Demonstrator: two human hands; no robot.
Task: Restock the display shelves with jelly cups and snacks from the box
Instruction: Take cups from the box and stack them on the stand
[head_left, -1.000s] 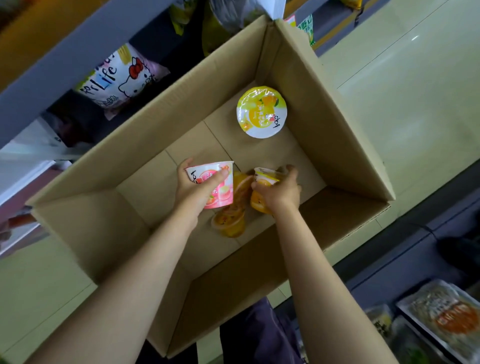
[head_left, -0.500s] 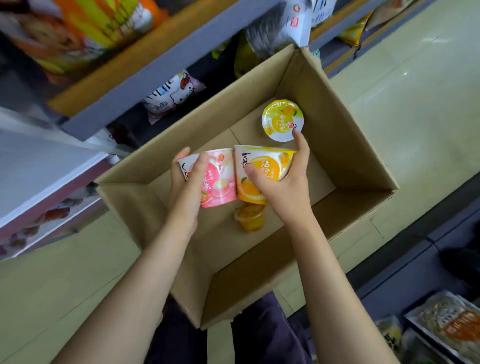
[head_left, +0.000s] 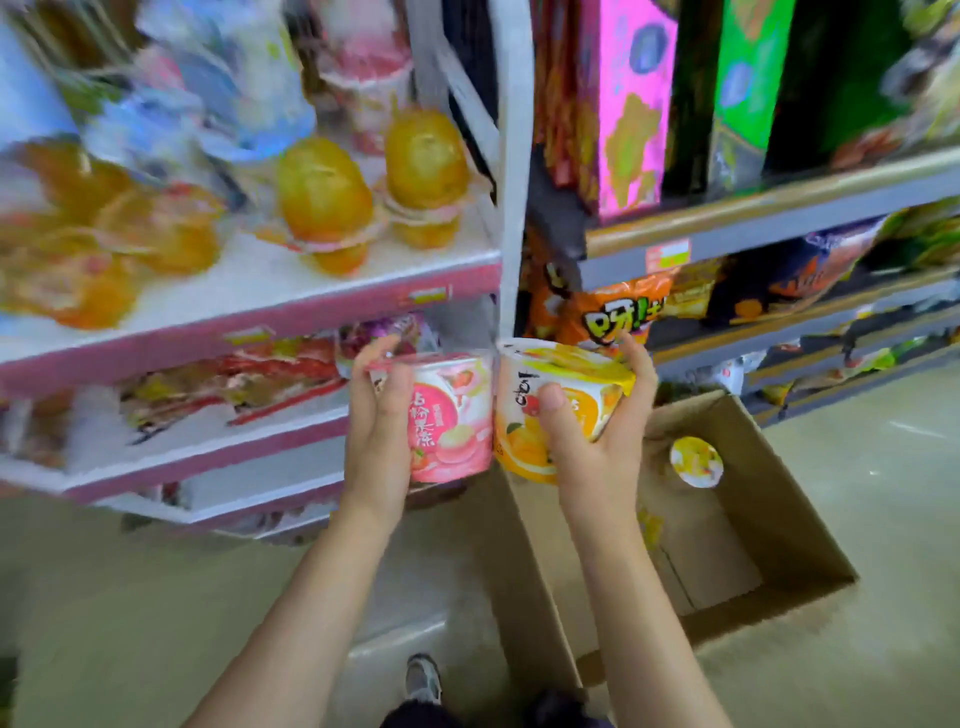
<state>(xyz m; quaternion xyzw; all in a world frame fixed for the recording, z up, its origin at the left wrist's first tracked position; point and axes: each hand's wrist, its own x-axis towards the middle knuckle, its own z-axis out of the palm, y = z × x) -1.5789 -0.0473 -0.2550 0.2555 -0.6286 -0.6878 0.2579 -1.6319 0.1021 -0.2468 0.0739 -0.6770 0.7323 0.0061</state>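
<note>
Pale green-grey floor (head_left: 130, 613), smooth and faintly glossy, runs under a shop aisle; head view only, upper left heavily blurred.

Shelving, left: pink-edged white shelves (head_left: 249, 306), tiered. Top tier carries domed amber jelly cups (head_left: 324, 202), translucent plastic, stacked in pairs rim to rim. Lower tier holds flat red-and-white snack packets (head_left: 234, 384), detail smeared.

Shelving, right: grey metal shelves (head_left: 769, 239) with a gold front strip, bearing tall pink and green cartons (head_left: 631, 104) and an orange crinkled snack bag (head_left: 613, 312) below.

Cardboard box (head_left: 769, 519): brown corrugated, open-topped, on the floor at right. One yellow-lidded jelly cup (head_left: 696, 461), round, sits inside it.

Left hand (head_left: 379, 426): fingers and thumb wrapped round a pink jelly cup (head_left: 449, 421), glossy tapered tub with peach print, held in front of the lower pink shelf.

Right hand (head_left: 597, 431): curled round an orange jelly cup (head_left: 550, 405), yellow foil lid tilted leftward, its side touching the pink one.

A shoe (head_left: 423, 678) shows at the bottom edge.
</note>
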